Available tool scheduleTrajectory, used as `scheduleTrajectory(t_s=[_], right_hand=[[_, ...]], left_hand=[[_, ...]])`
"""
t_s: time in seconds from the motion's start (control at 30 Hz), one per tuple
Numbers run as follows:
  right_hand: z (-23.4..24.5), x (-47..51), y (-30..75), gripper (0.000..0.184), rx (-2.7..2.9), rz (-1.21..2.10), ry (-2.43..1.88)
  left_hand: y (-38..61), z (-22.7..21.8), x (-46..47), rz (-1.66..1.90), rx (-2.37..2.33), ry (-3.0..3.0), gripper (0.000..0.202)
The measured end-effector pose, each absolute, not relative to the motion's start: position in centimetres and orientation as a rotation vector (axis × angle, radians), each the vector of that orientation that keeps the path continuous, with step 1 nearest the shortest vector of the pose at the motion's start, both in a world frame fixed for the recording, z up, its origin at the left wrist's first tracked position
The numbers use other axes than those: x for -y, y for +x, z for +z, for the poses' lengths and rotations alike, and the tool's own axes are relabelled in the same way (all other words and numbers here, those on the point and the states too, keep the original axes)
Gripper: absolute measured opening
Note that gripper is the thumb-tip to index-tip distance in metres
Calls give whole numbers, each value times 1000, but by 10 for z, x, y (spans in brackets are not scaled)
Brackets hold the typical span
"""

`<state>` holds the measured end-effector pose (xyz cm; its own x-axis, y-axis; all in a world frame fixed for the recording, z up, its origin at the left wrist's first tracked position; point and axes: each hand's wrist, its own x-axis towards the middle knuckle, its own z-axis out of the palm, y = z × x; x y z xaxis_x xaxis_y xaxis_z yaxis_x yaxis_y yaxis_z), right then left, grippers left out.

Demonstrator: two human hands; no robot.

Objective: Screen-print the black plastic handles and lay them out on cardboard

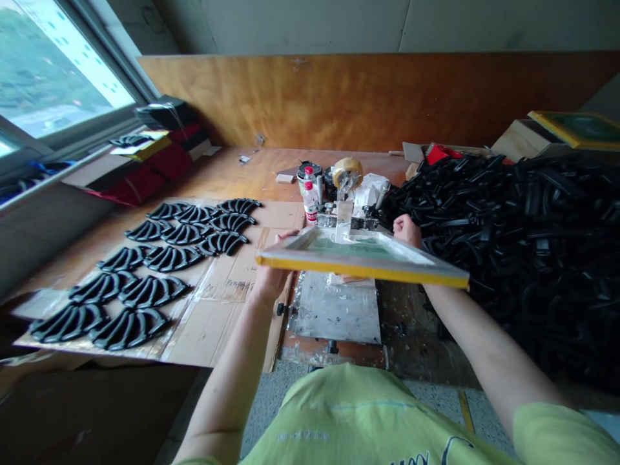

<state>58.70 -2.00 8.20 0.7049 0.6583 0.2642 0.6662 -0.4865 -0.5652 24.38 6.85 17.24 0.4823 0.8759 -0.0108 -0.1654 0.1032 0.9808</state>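
A screen-printing frame [358, 271] with a yellow front edge and green mesh is tilted up above a metal base plate [336, 316]. My left hand [272, 278] is closed around the frame's left side, its fingers partly hidden by it. Near the frame's right rear edge, my right hand [407, 230] is curled into a fist; anything inside it is hidden. Behind the frame, a clamp bar [361, 223] joins it to the printing jig. Part of something pinkish shows on the plate beneath the frame.
Black fan-shaped plastic parts [174, 257] lie in rows on cardboard [213, 323] at the left. A large heap of black parts [523, 232] fills the right side. Red-capped bottles [310, 200] and a tape roll [347, 173] stand behind the jig.
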Motion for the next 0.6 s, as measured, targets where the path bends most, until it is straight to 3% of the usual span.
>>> scheduleTrajectory(t_s=[0.1,0.2,0.3,0.4,0.5,0.6], right_hand=[[44,44,561,27,1249,261,-2203],[28,52,518,33,1657,311,-2058],[39,56,476,15,1757,165,-2079],[55,67,435,15,1892,62,-1916],[58,83,424,21,2117,106,-1633],[51,111,474,28,1946,122,-1964]], left_hand=[[265,181,-80,870,-622,1115,50],[275,162,-66,900,-711,997,49],[275,121,-26,540,-839,895,52],[267,85,9,268,-889,777,46],[238,65,9,288,-974,755,37],[180,45,-26,413,-1247,864,39]])
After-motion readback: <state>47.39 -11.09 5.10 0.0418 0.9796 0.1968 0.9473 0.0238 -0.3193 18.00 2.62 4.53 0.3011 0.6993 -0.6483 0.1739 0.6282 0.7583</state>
